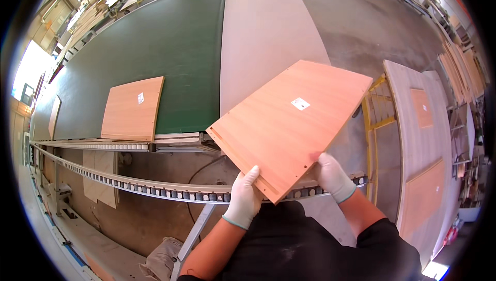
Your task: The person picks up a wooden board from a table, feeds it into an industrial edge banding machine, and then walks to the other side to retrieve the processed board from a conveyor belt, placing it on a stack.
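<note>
A large orange-brown wooden panel (pixel 279 126) with a small white label is held up in front of me, tilted, its far end over the pale board. Gloved in white, my left hand (pixel 244 195) grips its near left edge, thumb on top beside a groove along that edge. My right hand (pixel 332 176) holds the near right edge close to the corner, near a few small dark holes. The fingers of both hands are largely hidden under the panel. On the green conveyor belt (pixel 186 38) lies a similar labelled wooden panel (pixel 133 109), left of the one I hold.
Another panel (pixel 54 117) lies farther left on the belt. A curved roller rail (pixel 155 188) crosses before me. Beyond the held panel is a pale board (pixel 263 22). At right, a wood-topped table (pixel 434 141) carries two panels beside a yellow metal frame (pixel 368 126).
</note>
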Demonstrator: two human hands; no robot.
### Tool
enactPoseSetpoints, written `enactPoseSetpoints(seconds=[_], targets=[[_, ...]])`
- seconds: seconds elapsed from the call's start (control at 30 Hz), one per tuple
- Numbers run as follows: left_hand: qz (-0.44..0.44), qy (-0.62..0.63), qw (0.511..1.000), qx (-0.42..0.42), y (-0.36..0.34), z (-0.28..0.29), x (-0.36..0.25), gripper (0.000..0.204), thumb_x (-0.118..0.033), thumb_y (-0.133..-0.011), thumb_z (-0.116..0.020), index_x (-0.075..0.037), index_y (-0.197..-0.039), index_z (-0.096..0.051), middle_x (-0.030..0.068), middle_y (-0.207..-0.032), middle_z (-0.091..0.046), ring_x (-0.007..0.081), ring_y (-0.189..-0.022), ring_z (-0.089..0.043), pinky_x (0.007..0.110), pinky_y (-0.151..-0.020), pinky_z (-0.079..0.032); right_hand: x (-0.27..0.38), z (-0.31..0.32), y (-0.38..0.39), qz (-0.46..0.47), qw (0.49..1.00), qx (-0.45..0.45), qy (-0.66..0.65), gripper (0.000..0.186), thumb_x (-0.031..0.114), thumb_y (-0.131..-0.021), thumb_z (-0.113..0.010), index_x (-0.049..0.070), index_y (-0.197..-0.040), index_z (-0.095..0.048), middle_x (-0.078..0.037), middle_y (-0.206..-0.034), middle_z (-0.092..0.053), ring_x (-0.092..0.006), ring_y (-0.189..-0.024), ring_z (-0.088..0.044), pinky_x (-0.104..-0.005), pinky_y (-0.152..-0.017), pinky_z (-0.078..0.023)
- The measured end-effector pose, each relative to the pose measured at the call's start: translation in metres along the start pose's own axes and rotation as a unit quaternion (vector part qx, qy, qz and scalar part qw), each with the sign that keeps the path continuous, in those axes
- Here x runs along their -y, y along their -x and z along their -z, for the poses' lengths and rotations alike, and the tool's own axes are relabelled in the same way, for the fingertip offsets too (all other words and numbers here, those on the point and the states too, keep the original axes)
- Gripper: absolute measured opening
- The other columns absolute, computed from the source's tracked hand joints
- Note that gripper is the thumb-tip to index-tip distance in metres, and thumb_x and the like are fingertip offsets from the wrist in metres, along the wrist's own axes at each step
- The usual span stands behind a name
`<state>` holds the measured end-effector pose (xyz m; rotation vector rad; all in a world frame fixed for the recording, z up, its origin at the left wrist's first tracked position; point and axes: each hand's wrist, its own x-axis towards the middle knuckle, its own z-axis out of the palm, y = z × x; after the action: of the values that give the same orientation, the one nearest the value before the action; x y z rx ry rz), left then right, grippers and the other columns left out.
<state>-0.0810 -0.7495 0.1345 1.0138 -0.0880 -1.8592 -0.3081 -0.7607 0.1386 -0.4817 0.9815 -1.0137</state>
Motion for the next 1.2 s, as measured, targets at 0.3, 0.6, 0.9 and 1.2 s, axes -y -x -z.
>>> enactPoseSetpoints(seconds=[0.3,0.6,0.9,1.2], targets=[[-0.190,-0.227,0.953,0.059,0.048,-0.012,-0.043,0.044,-0.011,-0.093,-0.062,0.007,-0.128,-0.042,0.0157,-0.122,-0.056,0.0178,-0.111,-0.055,0.032,-0.097,-0.046,-0.012,0.096,-0.057,0.053,0.940,-0.049,-0.334,0.050,0.025,-0.098,-0.042,0.001,-0.142,-0.041,-0.018,-0.142,-0.049,-0.0359,-0.128,-0.049,-0.0512,-0.111,-0.036],[-0.276,-0.271,0.917,0.097,0.125,0.077,-0.100,0.066,-0.010,-0.091,-0.067,0.004,-0.146,-0.032,0.0116,-0.137,-0.051,0.0189,-0.130,-0.045,0.038,-0.110,-0.036,-0.029,0.027,-0.105,0.168,0.951,0.175,-0.193,0.060,0.030,-0.089,-0.066,0.002,-0.138,-0.045,-0.014,-0.134,-0.056,-0.0332,-0.121,-0.055,-0.0501,-0.101,-0.047],[-0.603,-0.072,0.759,-0.234,0.146,0.080,-0.122,0.030,-0.021,-0.102,-0.052,0.004,-0.120,-0.053,0.0018,-0.101,-0.059,0.0072,-0.087,-0.049,0.024,-0.080,-0.043,-0.047,-0.068,-0.132,0.132,0.954,0.219,-0.159,0.062,0.050,-0.103,-0.040,0.003,-0.143,-0.041,-0.012,-0.144,-0.047,-0.0302,-0.128,-0.048,-0.0469,-0.107,-0.040],[-0.692,-0.115,0.628,-0.337,0.241,0.148,-0.086,0.034,-0.025,-0.099,-0.057,0.002,-0.119,-0.054,-0.0036,-0.093,-0.057,0.0036,-0.077,-0.046,0.021,-0.069,-0.041,0.001,-0.136,-0.153,0.037,0.953,0.120,-0.276,0.073,0.065,-0.096,-0.036,0.012,-0.147,-0.039,-0.008,-0.148,-0.044,-0.0311,-0.136,-0.040,-0.0519,-0.113,-0.030]])
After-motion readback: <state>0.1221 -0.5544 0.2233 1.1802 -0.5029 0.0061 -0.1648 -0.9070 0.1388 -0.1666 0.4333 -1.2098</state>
